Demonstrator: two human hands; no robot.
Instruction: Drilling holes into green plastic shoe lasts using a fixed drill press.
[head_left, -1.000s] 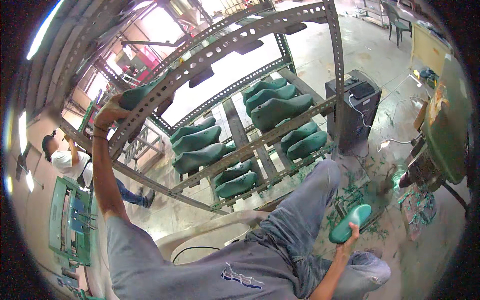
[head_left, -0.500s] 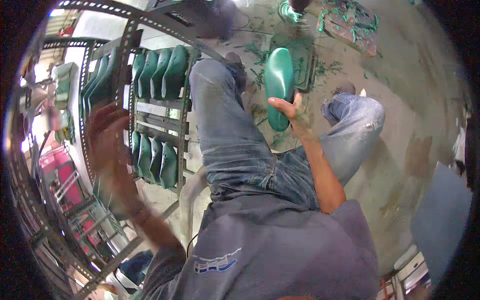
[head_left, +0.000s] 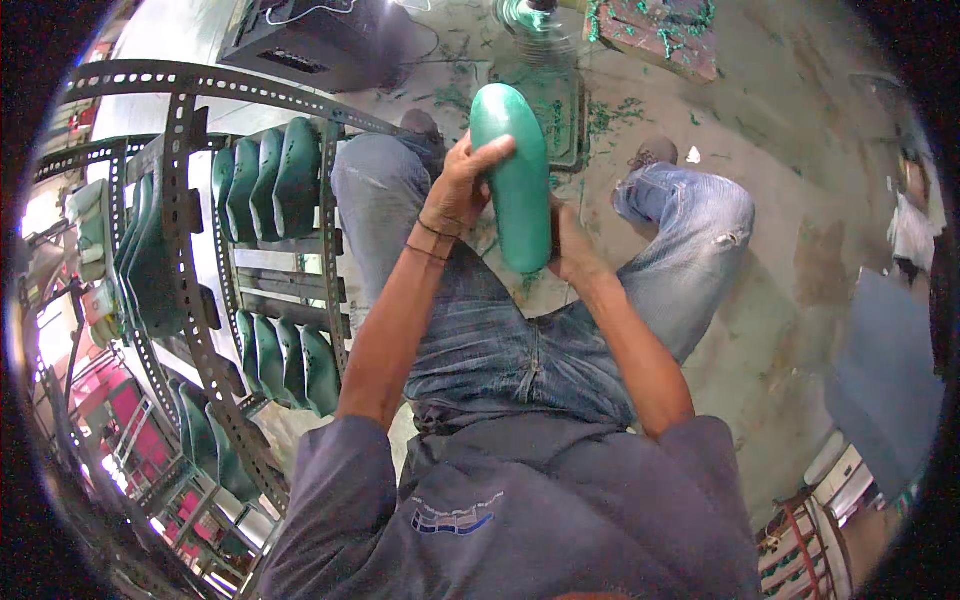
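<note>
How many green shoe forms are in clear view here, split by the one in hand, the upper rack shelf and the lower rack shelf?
Green form held between left hand and right hand: 1
Green forms on upper rack shelf: 4
Green forms on lower rack shelf: 4
Total: 9
More forms farther left on the metal rack are too distorted to count.

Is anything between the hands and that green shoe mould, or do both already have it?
Nothing stands between them. The left hand wraps the green shoe mould from its left side, and the right hand holds its lower end. The mould is held above the knees, apart from the metal rack of similar moulds on the left.
</note>
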